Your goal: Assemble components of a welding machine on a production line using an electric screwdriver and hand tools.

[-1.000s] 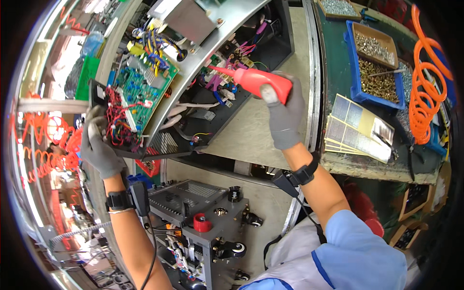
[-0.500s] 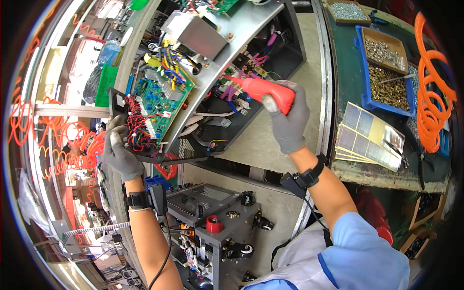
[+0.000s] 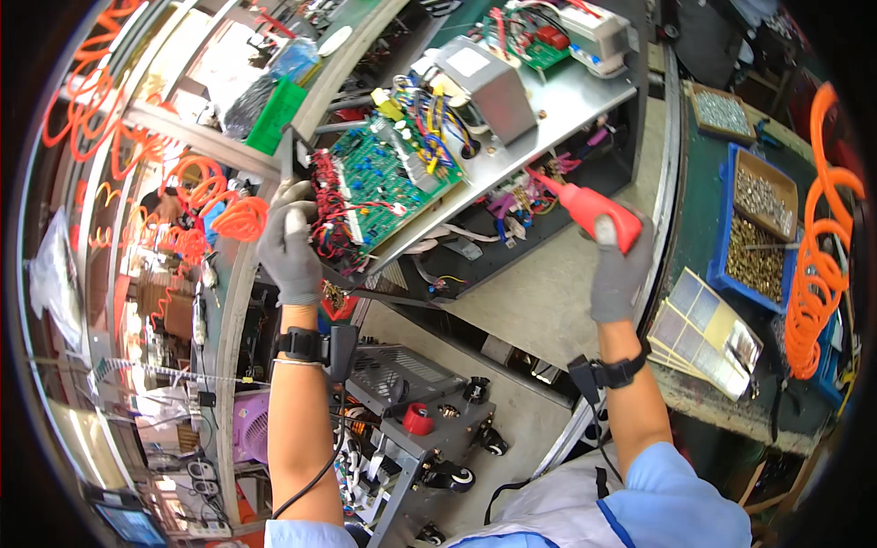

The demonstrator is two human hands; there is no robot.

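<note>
My right hand [image 3: 621, 269], in a grey glove, is closed round a red squeeze bottle [image 3: 592, 206]. The bottle lies tilted, its thin nozzle pointing up and left at the wiring under the metal shelf [image 3: 512, 160] of an open machine chassis. My left hand [image 3: 290, 248], also gloved, grips the dark end panel [image 3: 294, 157] of that chassis at its left corner. Beside this hand lie red wires [image 3: 331, 205] and a green circuit board [image 3: 388, 187]. A grey metal-cased block [image 3: 484, 87] and yellow and blue cables stand further back on the shelf. Whether the nozzle touches anything is unclear.
Below stands another dark machine on castors [image 3: 448, 477], with a red round part [image 3: 418, 418] on top. On the green right-hand bench are a blue bin [image 3: 731, 247] of small metal parts, label sheets [image 3: 702, 324] and a coiled orange hose [image 3: 808, 315].
The view has turned, so the chassis and bench appear further right and lower. My right hand still holds the red squeeze bottle toward the wiring, and my left remains at the panel corner.
</note>
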